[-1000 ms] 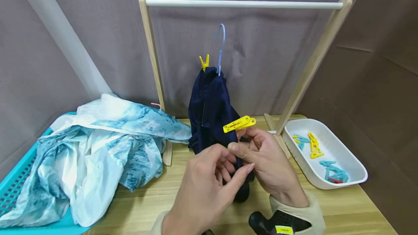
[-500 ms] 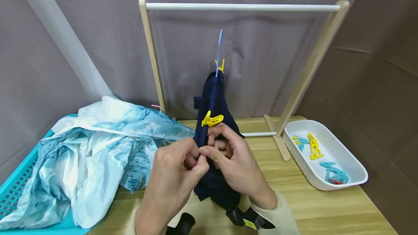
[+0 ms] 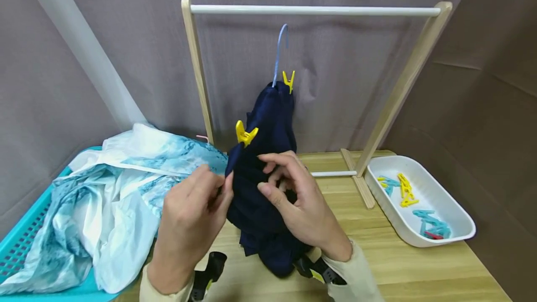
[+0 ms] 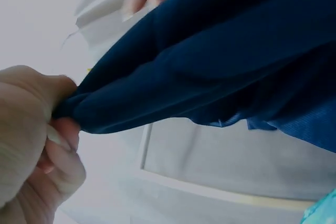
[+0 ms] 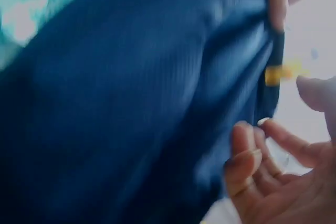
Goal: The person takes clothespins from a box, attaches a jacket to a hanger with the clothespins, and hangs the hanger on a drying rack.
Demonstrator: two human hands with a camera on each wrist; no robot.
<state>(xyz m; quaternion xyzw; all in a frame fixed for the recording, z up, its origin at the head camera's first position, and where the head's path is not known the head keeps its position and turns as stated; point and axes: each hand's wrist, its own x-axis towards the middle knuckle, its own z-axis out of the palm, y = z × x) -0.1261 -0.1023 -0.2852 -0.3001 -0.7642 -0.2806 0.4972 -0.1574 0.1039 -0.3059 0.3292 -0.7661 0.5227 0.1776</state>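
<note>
Left hand (image 3: 189, 218): fingers curled, pinching the left edge of the navy garment (image 3: 262, 171).
Right hand (image 3: 299, 204): half open, fingers loosely bent, fingertips touching the garment's front.
Navy garment: hangs from a blue hanger (image 3: 278, 52) below the rack rail (image 3: 314, 10), long axis vertical, lower end bunched on the wooden table (image 3: 398, 264).
2 yellow clothespins: 1 at the top (image 3: 288, 80), 1 on the left edge (image 3: 244, 133), prongs upward.

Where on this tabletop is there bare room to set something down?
Bare wood lies near the front edge, between the right hand and the white tray. A smaller strip sits behind, around the rack's foot. The left is crowded: patterned cloth spills over the teal basket.
</note>
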